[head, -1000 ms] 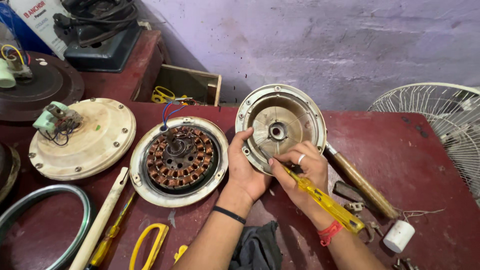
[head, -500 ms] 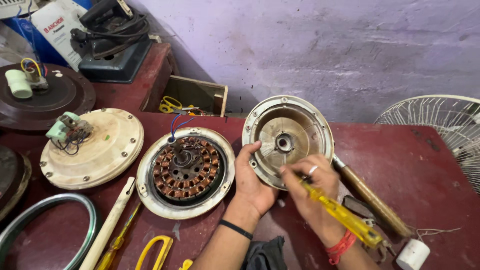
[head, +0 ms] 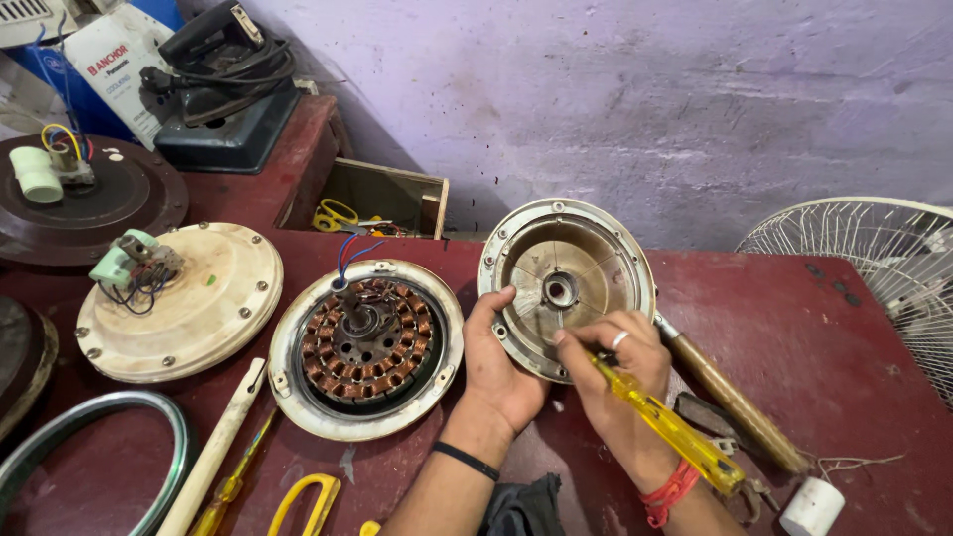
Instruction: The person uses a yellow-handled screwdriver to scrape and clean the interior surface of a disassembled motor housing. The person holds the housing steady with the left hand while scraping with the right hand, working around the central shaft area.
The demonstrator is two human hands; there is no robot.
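My left hand (head: 499, 359) grips the left rim of a round metal fan-motor cover (head: 566, 282), which is tilted up on the dark red table (head: 794, 328) with its hollow side toward me. My right hand (head: 620, 382) holds a yellow-handled screwdriver (head: 671, 427), its tip against the lower inside of the cover. A ring is on one finger of that hand. To the left lies the motor's other half, a cream shell with copper stator windings (head: 364, 342) and red and blue wires.
A cream motor housing (head: 184, 303) with a capacitor lies further left, a wooden-handled tool (head: 730, 397) right of my hand. Scissors (head: 303, 501), a stick, a second yellow screwdriver, a fan guard (head: 869, 263), a wooden box and an iron (head: 223, 89) stand around.
The view has tilted down and shifted slightly. My right hand has moved the screwdriver tip closer in on the cover's lower inside; my left hand keeps its hold on the rim.
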